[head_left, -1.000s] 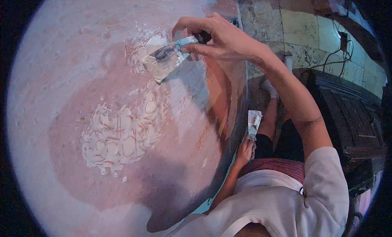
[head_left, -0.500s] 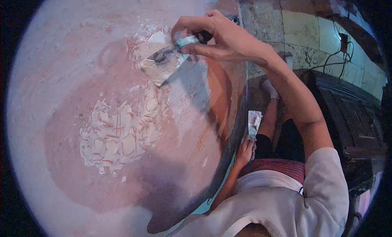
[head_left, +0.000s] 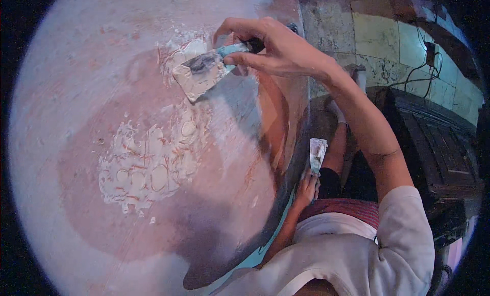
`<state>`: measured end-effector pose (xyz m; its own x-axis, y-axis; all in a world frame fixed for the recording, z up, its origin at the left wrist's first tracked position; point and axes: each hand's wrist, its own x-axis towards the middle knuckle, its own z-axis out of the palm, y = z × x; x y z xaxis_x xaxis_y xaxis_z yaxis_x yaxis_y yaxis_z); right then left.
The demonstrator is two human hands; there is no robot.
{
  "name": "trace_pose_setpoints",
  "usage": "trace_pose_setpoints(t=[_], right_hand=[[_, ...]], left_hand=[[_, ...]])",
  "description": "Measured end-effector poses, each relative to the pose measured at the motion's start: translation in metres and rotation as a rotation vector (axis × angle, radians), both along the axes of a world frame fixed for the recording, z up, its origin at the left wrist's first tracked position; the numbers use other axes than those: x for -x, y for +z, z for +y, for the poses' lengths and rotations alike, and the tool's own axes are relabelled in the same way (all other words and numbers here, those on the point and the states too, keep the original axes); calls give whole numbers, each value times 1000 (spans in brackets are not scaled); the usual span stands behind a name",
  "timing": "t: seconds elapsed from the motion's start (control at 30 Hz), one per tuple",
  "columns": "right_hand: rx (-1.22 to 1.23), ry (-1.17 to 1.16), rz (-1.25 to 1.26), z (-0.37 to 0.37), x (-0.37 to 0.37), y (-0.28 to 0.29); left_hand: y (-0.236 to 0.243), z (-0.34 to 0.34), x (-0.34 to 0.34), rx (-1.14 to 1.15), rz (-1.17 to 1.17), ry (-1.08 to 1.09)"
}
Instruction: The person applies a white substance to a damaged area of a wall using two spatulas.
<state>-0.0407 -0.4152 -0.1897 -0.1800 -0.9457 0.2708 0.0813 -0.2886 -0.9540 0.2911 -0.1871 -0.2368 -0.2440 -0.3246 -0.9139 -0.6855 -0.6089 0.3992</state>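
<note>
My right hand (head_left: pixel 278 48) grips the dark handle of a putty knife (head_left: pixel 201 72) and presses its putty-coated blade flat against a pinkish plastered wall (head_left: pixel 76 92). White putty smears (head_left: pixel 148 163) spread over the wall below and around the blade. Down beside the wall's edge, my left hand (head_left: pixel 308 189) holds a second, smaller putty knife (head_left: pixel 317 154) with its blade pointing up. My white sleeve fills the lower right.
A tiled floor (head_left: pixel 377 41) lies at the upper right, with a dark wooden cabinet (head_left: pixel 434 138) and a cable running to a wall plug (head_left: pixel 431 53). A teal strip (head_left: pixel 260 252) shows along the wall's lower edge.
My right hand has drawn the putty knife slightly upward and left across the wall, spreading putty. My left hand with the small knife has stayed put.
</note>
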Motion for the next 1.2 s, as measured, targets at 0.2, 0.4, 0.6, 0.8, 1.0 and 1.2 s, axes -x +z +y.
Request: trace_pose_setpoints(t=[0.2, 0.4, 0.6, 0.8, 1.0, 1.2], right_hand=[[49, -120, 11, 6, -2, -10], [42, -187, 137, 8, -3, -6], [42, -158, 40, 6, -4, -3], [10, -159, 83, 5, 2, 11], [58, -297, 149, 10, 1, 6], [-59, -198, 196, 8, 6, 22]], left_hand=[[4, -2, 7, -44, 3, 52], [5, -4, 10, -68, -2, 73], [10, -6, 17, -56, -10, 74], [7, -7, 9, -69, -13, 27], [7, -7, 12, -33, -8, 13], [1, -4, 5, -76, 3, 64]])
